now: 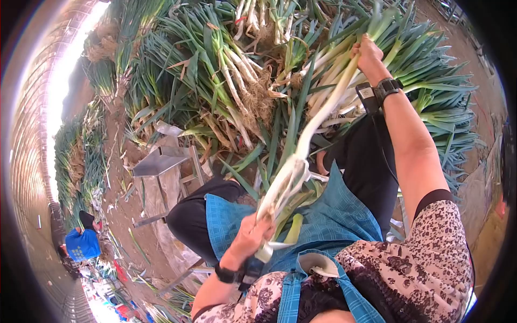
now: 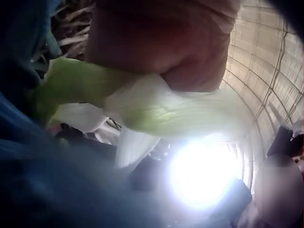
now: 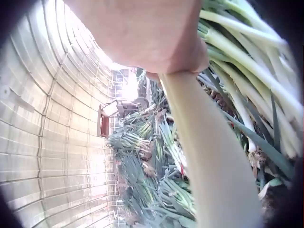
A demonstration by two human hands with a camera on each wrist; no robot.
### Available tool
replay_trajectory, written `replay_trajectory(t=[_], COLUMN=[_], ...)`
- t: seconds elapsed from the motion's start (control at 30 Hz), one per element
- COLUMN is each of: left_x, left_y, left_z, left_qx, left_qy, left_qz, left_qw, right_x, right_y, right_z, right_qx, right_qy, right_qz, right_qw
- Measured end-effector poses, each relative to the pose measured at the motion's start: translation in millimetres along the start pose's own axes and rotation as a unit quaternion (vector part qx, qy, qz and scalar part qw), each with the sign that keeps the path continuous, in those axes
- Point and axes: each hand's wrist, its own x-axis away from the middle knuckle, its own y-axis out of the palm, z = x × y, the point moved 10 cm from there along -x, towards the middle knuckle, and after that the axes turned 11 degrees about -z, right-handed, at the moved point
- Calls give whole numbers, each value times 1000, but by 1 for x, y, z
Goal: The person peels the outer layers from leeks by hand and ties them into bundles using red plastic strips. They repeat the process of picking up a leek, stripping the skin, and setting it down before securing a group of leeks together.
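In the head view we see the left hand (image 1: 252, 237) with fingers curled around the leafy end of a long white and pale green onion stalk (image 1: 315, 121), just above a blue checked cloth apron (image 1: 334, 220). The right hand (image 1: 369, 54) grips the other end, over a big heap of green onions (image 1: 226, 70). In the left wrist view, the left hand (image 2: 166, 42) wraps tightly around the onion stalk (image 2: 156, 109). In the right wrist view, the right hand (image 3: 142, 33) is closed around the onion stalk (image 3: 209, 156), with the heap of green onions (image 3: 152, 180) behind.
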Motion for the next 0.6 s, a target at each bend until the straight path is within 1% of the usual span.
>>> replay_trajectory(t=[0.03, 0.07, 0.1, 0.13, 0.17, 0.2, 0.23, 0.27, 0.3, 0.33, 0.37, 0.4, 0.43, 0.47, 0.5, 0.53, 0.57, 0.6], left_x=[0, 3, 5, -7, -21, -34, -45, -62, -80, -99, -126, -158, -177, -179, -170, -164, -155, -145], left_y=[-5, -17, -32, -45, -52, -64, -53, -50, -46, -36, -22, -27, -34, -23, -6, -14, -24, -26], left_z=[1, 2, 6, -9, -13, 12, 44, 61, 78, 85, 77, 28, -33, -32, -31, -39, -39, -24], left_qx=[0, -76, -152, -91, -93, -366, -605, -577, -548, -523, -416, -384, -343, -499, -636, -603, -568, -568], left_qy=[1, -21, -40, -107, -101, -35, 39, 77, 116, 212, 166, 35, -99, 11, 119, 78, 35, 38], left_qz=[1, 50, 100, 48, 47, 121, 188, 197, 206, 188, 100, 24, -51, -53, -51, -74, -98, -99], left_qw=[1000, 996, 983, 989, 989, 922, 773, 789, 803, 804, 888, 922, 933, 865, 761, 790, 816, 816], right_x=[-5, -15, -24, -21, -15, -8, 0, 6, 9, 15, 16, 16, 16, 16, 10, -17, -31, -44], right_y=[-10, -19, -24, -18, -14, -13, -9, -5, -3, -2, -6, -12, -16, -21, -30, -45, -54, -58], right_z=[-7, -15, -21, -26, -35, -40, -42, -48, -46, -45, -49, -45, -43, -55, -69, -85, -105, -125], right_qx=[12, -18, -15, -8, -4, -7, 18, 42, 24, 3, -1, -16, -30, -8, 14, 19, 54, 60], right_qy=[-17, -30, -38, -51, -69, -78, -86, -97, -100, -96, -109, -99, -86, -104, -122, -162, -157, -172], right_qz=[13, 31, 28, 13, 0, -1, 0, 0, -11, -11, -13, 0, 10, 26, 42, 34, 51, 36], right_qw=[1000, 999, 999, 999, 998, 997, 996, 994, 995, 995, 994, 995, 996, 994, 992, 986, 985, 983])
